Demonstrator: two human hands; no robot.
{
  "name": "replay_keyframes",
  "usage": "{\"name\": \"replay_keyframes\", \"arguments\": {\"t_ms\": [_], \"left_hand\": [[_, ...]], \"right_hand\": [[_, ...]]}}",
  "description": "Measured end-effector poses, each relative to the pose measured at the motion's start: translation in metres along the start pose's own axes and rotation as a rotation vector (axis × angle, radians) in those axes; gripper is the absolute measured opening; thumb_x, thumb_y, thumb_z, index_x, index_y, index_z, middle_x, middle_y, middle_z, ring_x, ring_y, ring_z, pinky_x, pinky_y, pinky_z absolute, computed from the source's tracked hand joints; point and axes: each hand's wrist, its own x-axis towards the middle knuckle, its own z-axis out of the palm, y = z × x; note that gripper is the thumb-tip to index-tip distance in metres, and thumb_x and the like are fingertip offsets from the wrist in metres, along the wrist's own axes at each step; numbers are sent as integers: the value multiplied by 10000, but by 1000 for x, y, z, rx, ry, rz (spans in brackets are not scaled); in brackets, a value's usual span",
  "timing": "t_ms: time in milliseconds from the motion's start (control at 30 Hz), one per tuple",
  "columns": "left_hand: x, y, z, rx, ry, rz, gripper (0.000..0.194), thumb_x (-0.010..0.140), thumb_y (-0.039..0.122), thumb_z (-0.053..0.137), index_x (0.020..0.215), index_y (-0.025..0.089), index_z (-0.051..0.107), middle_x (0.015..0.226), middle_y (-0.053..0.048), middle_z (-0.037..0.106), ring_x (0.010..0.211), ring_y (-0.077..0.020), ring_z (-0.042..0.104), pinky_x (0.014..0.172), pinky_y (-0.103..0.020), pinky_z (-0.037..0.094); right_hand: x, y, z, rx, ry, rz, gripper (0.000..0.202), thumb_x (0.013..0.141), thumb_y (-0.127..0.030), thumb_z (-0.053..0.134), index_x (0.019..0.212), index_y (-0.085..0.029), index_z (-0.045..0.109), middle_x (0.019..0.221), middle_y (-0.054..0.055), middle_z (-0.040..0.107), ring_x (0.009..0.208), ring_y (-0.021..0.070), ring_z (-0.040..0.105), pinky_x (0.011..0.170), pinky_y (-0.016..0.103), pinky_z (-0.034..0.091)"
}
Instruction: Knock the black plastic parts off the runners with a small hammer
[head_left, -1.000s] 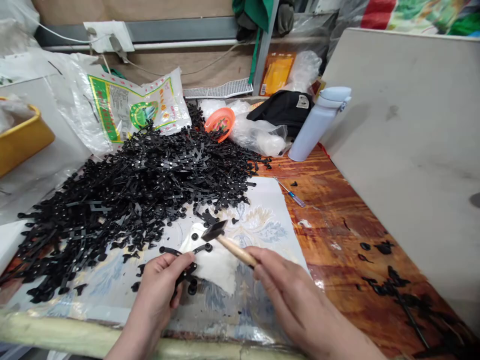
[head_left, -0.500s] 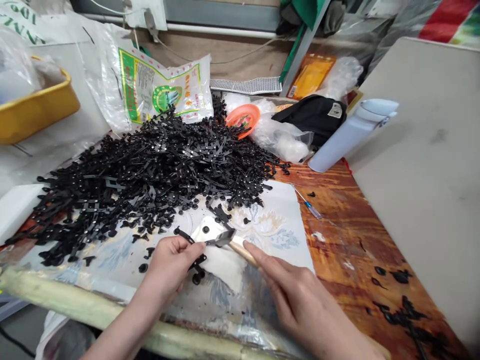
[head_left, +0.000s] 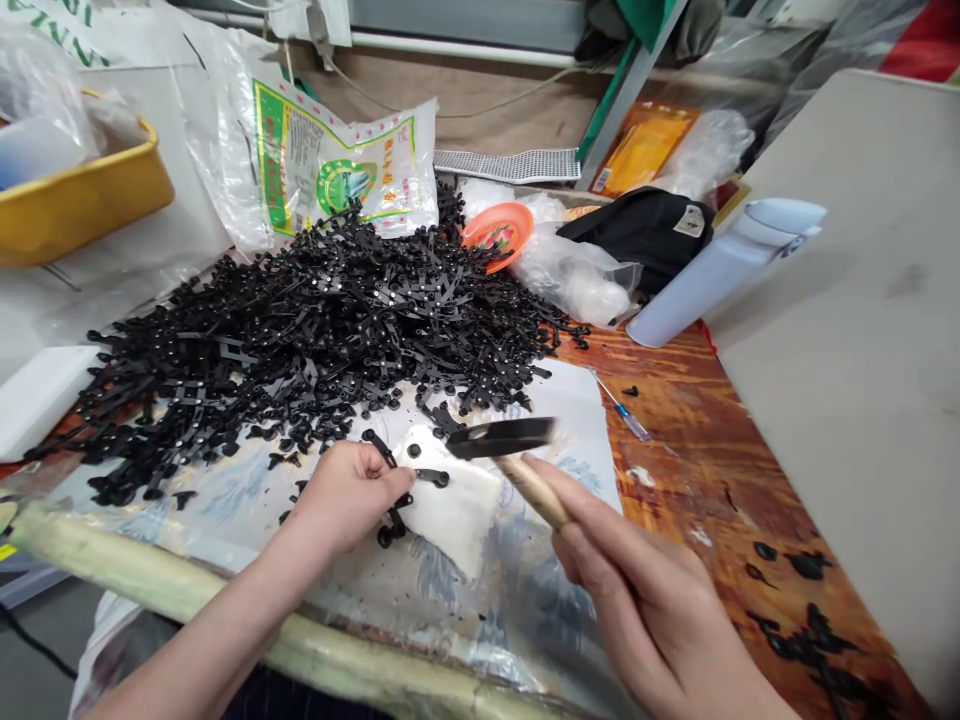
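Note:
My right hand [head_left: 645, 590] is closed round the wooden handle of a hammer [head_left: 514, 440], its black head raised a little above a white pad [head_left: 461, 520]. With fingers pinched, my left hand [head_left: 349, 495] holds a black jointed linkage [head_left: 433, 478], one arm of which lies over the pad. Other arms of it stick out above and below the fingertips; the gripped part is hidden. A small round black piece [head_left: 413, 451] sits on the pad's far end. Behind it rises a large heap of similar black linkages [head_left: 337, 320].
To the right lie a small screwdriver [head_left: 631, 421] and loose black parts [head_left: 814, 635] on the wooden tabletop [head_left: 682, 440]. A pale blue bottle [head_left: 712, 275], an orange plate [head_left: 501, 235] and a black bag [head_left: 645, 240] stand behind. A yellow bin [head_left: 90, 205] is at left.
The hammer has lifted off the linkage and swung right with my right hand, uncovering the linkage arm. My left hand keeps its pinch. The whole view has shifted slightly.

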Motion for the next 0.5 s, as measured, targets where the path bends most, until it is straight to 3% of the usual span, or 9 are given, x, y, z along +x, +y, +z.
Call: {"name": "replay_keyframes", "arguments": {"t_ms": [67,200,367,500], "left_hand": [[1,1,-1,15,-6,4,361,575,306,656,375,226,366,299,107,244,286,-43,167,295,-180,113],[4,-2,-1,52,-21,-4,361,588,305,655,376,227,373,294,100,260,292,-47,163,296,-182,117],[8,-5,-2,75,-38,-19,368,595,310,657,392,230,361,300,102,252,290,-49,165,298,-183,130],[8,-2,-4,79,-51,-31,385,591,309,658,381,234,345,289,105,242,281,-53,169,298,-190,134]], "right_hand": [[-3,1,4,-12,3,-3,553,913,-149,367,1447,-288,323,1144,80,666,902,211,685,747,340,573],[-4,5,13,-63,-187,48,539,916,-149,325,1443,-264,337,1057,96,692,809,208,697,670,334,576],[-6,5,14,-39,-25,18,543,927,-162,351,1454,-285,302,1122,95,669,830,197,690,687,304,559],[-7,9,22,-59,-161,86,508,934,-195,318,1434,-274,355,982,89,690,765,214,683,670,338,548]]}}
